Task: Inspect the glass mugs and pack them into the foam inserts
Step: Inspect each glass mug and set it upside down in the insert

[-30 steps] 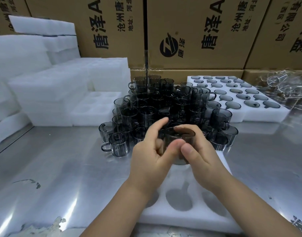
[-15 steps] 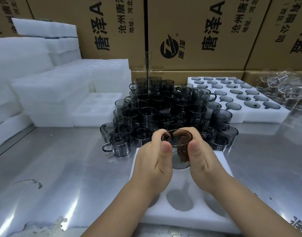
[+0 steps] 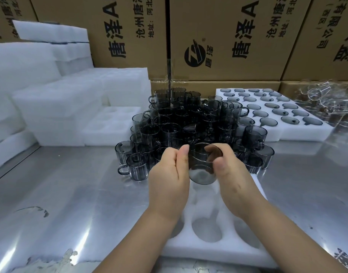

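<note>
Both hands hold one smoky grey mug (image 3: pixel 203 166) in the air, just above the far end of the near foam insert (image 3: pixel 218 255) and just in front of the pile of mugs (image 3: pixel 169 133). The left hand (image 3: pixel 169 174) pinches its left side near the rim between thumb and curled fingers. The right hand (image 3: pixel 230 174) has its thumb on the near wall and its fingers wrapped behind, where they show through the glass. The mug is tilted, and its handle is hidden, so I cannot tell which way it points. The insert's round pockets that show are vacant. A second insert (image 3: pixel 303 134), far right on the steel table (image 3: pixel 70 194), already has mugs in its pockets. The mug looks thin-walled, light and stiff, and smooth enough to slide in dry fingers. It would likely chip if it knocked the pile or the table. The safest hold is probably around the body with fingers opposed, low enough to leave the rim free for checking, and not by the thin rim alone. The foam is soft and should give a little, so the mug likely wants a straight, gentle push into its pocket, handle lined up with the notch
</note>
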